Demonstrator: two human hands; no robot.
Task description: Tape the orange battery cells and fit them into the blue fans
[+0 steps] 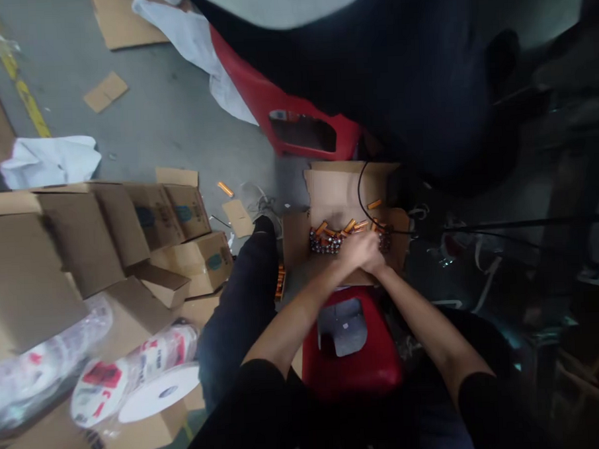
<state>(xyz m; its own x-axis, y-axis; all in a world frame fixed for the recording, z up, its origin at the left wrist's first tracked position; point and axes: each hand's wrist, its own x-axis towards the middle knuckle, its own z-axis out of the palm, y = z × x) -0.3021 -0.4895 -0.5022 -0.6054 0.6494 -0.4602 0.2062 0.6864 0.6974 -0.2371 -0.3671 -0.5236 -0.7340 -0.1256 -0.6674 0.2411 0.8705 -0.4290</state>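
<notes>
Over the front part of an open cardboard box [335,190], my left hand [354,250] and my right hand [374,259] are pressed close together. Both look closed, with the fingers curled in; motion blur and overlap hide what is in them. Just beyond the hands, inside the box, lie many orange cylinders with metal ends [325,242], which look like battery cells. Some stand packed in rows, and several lie loose on top. A thin black cable [360,189] hangs across the box.
Under my forearms is a red plastic stool [353,374]; another red stool [254,94] stands beyond the box beside a person in dark clothes [372,69]. Cardboard boxes [82,240] and a plastic-wrapped roll [132,371] fill the left. One orange cylinder [225,189] lies on the floor.
</notes>
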